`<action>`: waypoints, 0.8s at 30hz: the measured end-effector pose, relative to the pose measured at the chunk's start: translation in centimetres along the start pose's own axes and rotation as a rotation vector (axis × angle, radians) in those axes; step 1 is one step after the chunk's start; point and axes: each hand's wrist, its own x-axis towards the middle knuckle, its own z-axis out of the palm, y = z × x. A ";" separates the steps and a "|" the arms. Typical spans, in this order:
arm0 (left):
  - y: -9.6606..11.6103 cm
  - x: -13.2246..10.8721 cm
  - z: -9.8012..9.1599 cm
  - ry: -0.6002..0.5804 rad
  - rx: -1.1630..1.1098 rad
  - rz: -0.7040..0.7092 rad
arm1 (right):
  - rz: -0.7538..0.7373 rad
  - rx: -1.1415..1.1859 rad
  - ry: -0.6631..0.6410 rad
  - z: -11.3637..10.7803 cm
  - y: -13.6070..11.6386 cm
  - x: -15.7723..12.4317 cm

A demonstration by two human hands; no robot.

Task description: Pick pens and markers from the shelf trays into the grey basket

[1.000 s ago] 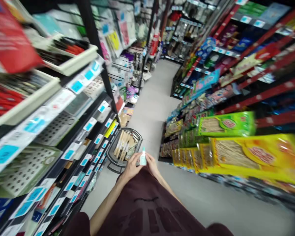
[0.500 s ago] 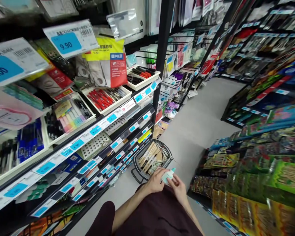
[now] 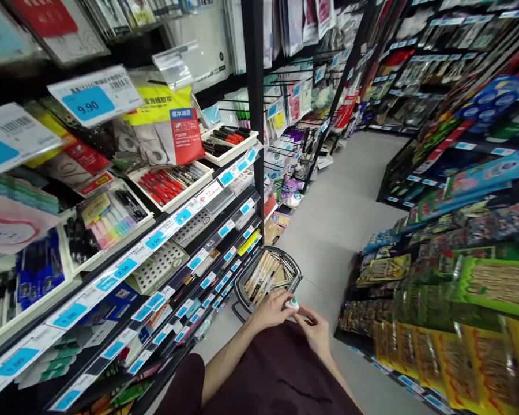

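Note:
Both my hands meet low in the middle of the head view, in front of my dark maroon shirt. My left hand (image 3: 271, 311) is curled around a small white bottle with a pale green cap (image 3: 292, 304). My right hand (image 3: 315, 329) pinches the same bottle from the right side. Just beyond my hands a dark wire shopping basket (image 3: 243, 286) stands on the floor, holding several long wooden or tan packaged items (image 3: 266, 274).
Stationery shelves (image 3: 164, 230) with pens, markers and blue price tags run along the left. Snack racks (image 3: 436, 276) with green and yellow packets line the right. A grey aisle floor (image 3: 341, 202) stretches ahead between them.
The view has swung left from the aisle towards the stationery shelves. The bottle has been lowered and turned from upright to lying across between both hands.

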 end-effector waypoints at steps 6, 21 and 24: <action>0.8 4.4 -7.5 0.034 0.249 0.129 | 0.010 0.081 -0.038 -0.4 -0.4 1.0; -1.2 14.7 -31.4 0.457 0.803 -0.331 | -0.071 -0.145 -0.205 -1.7 0.7 0.6; -1.6 14.8 -33.4 0.468 0.913 -0.391 | -0.130 -0.253 -0.192 -1.6 -0.5 0.4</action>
